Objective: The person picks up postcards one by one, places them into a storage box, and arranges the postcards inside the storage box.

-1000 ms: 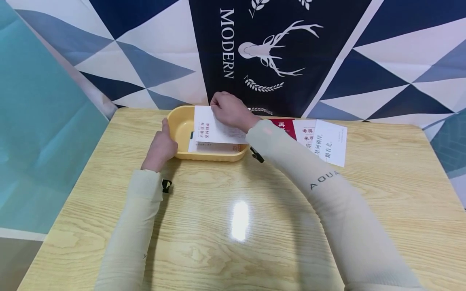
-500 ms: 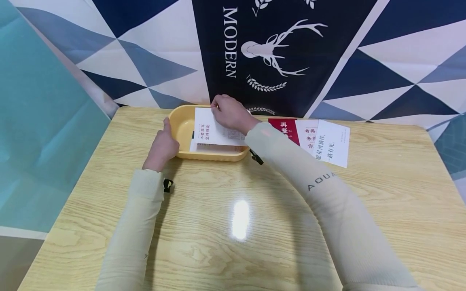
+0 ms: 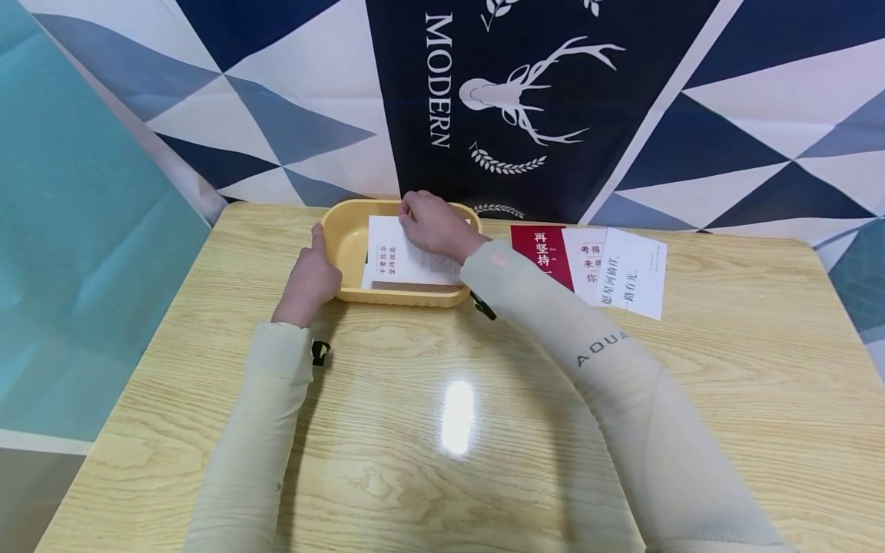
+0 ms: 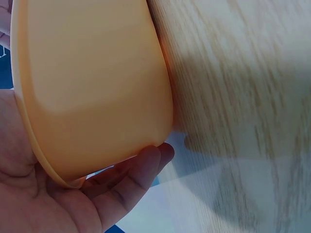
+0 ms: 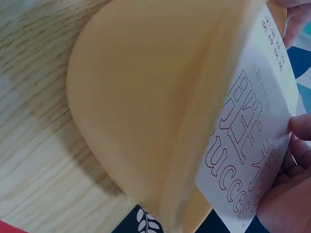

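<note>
Head view: a yellow tray (image 3: pixel 346 238) is seen at the table's (image 3: pixel 442 430) 12 o'clock edge.
Left hand (image 3: pixel 309 278): curled round the tray's 9 o'clock end.
Right hand (image 3: pixel 432 224): a white card (image 3: pixel 397 261) is pinched over the tray.
Other cards (image 3: pixel 601 269): laid at the tray's 3 o'clock.

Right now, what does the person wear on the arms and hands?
Both arms wear long, close-fitting pale beige sleeves. The right sleeve carries dark letters reading AQUA along the forearm. A small black strap or clip sits at the cuff of the left sleeve, another under the right wrist. The left hand and right hand are bare.
</note>
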A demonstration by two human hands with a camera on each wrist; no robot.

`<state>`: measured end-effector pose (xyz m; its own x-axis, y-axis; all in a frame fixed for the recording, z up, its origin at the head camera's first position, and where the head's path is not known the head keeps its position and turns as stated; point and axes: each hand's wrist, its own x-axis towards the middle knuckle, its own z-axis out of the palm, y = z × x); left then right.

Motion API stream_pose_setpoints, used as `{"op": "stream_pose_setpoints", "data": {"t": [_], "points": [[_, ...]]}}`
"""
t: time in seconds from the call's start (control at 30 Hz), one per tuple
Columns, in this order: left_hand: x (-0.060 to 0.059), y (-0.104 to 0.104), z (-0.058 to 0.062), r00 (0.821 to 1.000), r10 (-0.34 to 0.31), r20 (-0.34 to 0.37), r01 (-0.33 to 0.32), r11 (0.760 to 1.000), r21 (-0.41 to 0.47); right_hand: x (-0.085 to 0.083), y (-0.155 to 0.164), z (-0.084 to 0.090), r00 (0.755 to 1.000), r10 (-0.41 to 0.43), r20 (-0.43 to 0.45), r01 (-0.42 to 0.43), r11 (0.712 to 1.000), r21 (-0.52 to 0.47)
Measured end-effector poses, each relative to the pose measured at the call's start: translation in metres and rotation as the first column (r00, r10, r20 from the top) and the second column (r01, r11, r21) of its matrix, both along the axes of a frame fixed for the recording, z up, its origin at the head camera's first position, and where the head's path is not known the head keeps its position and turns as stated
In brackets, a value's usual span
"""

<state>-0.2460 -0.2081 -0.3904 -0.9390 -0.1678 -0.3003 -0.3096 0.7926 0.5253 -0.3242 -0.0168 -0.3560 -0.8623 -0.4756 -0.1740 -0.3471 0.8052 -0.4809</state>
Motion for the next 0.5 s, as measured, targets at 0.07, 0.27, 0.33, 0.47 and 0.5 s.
{"op": "stream_pose_setpoints", "data": {"t": [0.07, 0.27, 0.33, 0.47, 0.5], "points": [[0.0, 0.0, -0.001, 1.0, 0.006, 0.005, -0.006, 1.0, 0.002, 0.0, 0.0, -0.002, 1.0, 0.001, 0.005, -0.001, 1.0, 0.01], [0.001, 0.0, -0.002, 1.0, 0.001, -0.002, -0.001, 1.0, -0.002, -0.001, -0.002, -0.008, 1.0, 0.001, 0.021, -0.002, 1.0, 0.022], [0.001, -0.001, -0.002, 1.0, -0.003, -0.004, 0.003, 1.0, 0.003, -0.001, -0.003, -0.01, 1.0, 0.003, 0.031, -0.004, 1.0, 0.027], [0.0, -0.001, -0.001, 1.0, -0.005, 0.003, 0.005, 1.0, 0.013, -0.001, -0.003, -0.014, 1.0, 0.017, 0.026, -0.018, 1.0, 0.015], [0.0, -0.001, -0.001, 1.0, -0.005, 0.006, 0.005, 1.0, 0.015, -0.001, -0.003, -0.016, 1.0, 0.025, 0.017, -0.025, 1.0, 0.009]]}}
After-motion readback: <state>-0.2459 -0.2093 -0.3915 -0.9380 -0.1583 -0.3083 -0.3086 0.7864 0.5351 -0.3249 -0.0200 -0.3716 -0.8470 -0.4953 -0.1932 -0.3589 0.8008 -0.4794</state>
